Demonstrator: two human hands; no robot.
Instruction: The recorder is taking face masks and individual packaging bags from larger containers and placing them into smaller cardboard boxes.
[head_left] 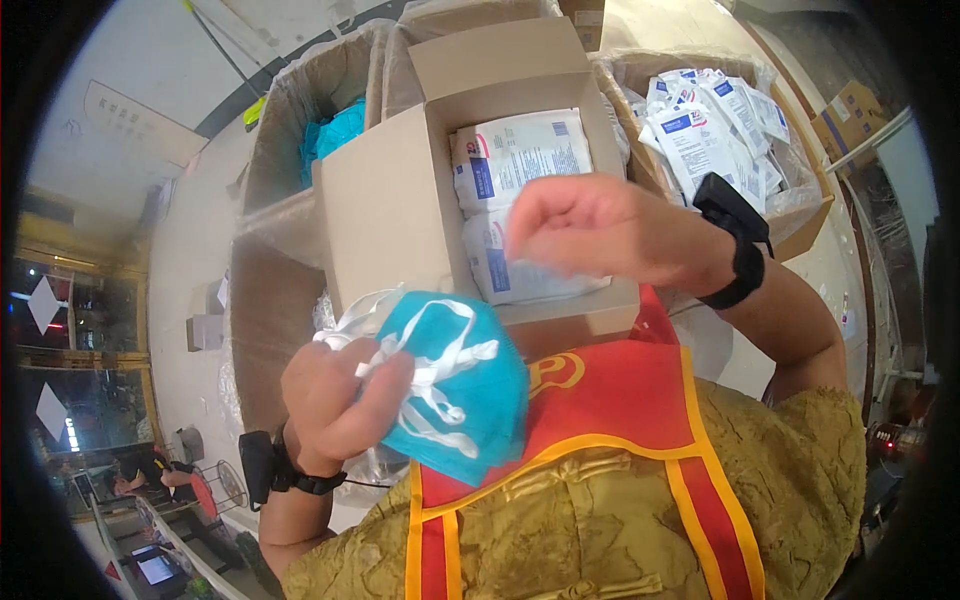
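Observation:
My left hand (345, 405) is closed on a stack of teal face masks (480, 375), with white ear loops looped and tangled over the top one. The masks are in front of my red apron (620, 395). Above the near part of an open cardboard box (385, 215), my right hand (575, 230) is curled with its fingertips drawn together. It is a little blurred, and I cannot make out what, if anything, its fingers hold. Inside the box lie white and blue printed packets (525, 155), partly covered by my right hand.
A lined carton of loose white packets (705, 130) stands at the far right. At the far left, another lined carton (275, 130) holds teal masks (335, 140). The open box's flaps spread outward. Beyond the right carton sits a small brown box (850, 120).

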